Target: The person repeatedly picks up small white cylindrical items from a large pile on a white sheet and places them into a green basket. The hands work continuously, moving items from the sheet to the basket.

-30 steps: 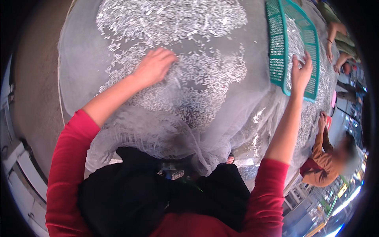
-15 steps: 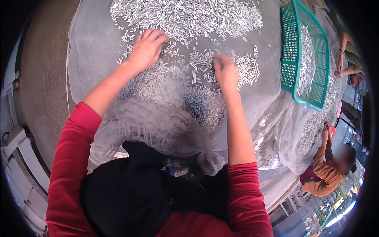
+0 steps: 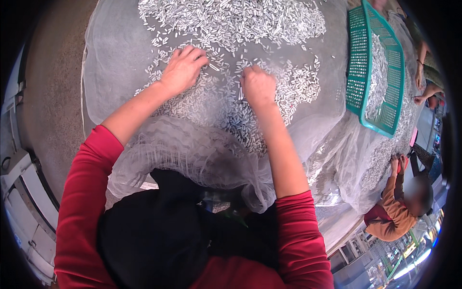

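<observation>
Small silvery-white cylindrical pieces (image 3: 298,84) lie loose over a table covered with pale sheer netting (image 3: 115,62). My left hand (image 3: 184,69) rests over the near scatter, palm down, its fingers bent and slightly apart at the pieces; nothing shows in its grasp. To its right, my right hand (image 3: 259,86) is closed, the fingers curled down to the pieces. Its fingertips are mostly hidden, so I cannot make out what they hold. A slim longer piece lies just beside those fingers. Between my wrists and the bunched near edge of the netting, more pieces are heaped.
A larger heap of the pieces (image 3: 236,19) spreads across the far side. At right stands a tilted green plastic basket (image 3: 357,62) holding more pieces. Beyond it, a person in a brown top (image 3: 397,214) and another person's hands (image 3: 421,89) are at the netting.
My right hand has moved left, nearer my left hand, and its fingers have curled closed. My left hand has shifted slightly to the right and nearer, staying over the pieces.
</observation>
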A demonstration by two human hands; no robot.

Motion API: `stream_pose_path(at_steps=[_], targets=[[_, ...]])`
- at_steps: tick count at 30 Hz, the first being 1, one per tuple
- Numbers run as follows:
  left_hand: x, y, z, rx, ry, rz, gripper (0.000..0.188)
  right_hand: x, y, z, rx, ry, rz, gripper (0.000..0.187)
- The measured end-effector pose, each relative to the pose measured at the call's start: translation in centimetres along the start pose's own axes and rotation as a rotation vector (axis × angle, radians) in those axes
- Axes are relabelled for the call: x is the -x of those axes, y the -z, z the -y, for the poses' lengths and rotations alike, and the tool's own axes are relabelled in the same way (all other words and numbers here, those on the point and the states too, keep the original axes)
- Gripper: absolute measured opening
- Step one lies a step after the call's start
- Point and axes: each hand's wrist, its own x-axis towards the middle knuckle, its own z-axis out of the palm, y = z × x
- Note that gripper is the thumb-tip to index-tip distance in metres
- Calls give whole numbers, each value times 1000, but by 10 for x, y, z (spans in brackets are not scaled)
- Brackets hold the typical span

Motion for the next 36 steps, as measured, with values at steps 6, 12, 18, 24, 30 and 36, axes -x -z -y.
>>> stream_pose_path(at_steps=[6,12,18,24,30,36], targets=[[-10,-14,-17,9,-15,-23,15,16,28,-29,-1085,-293,184,8],[-24,-11,-13,86,43,158,15,56,36,-39,-1801,-400,249,21],[-20,2,-21,238,147,103,10,44,-3,6,-447,-400,13,21],[-13,22,-33,445,231,-30,10,38,-6,14,-183,-344,127,17],[-18,36,-75,489,71,-126,11,44,15,3,-975,-518,204,17],[-37,38,-111,449,-207,-193,15,46,29,-17,-2438,-622,168,15]])
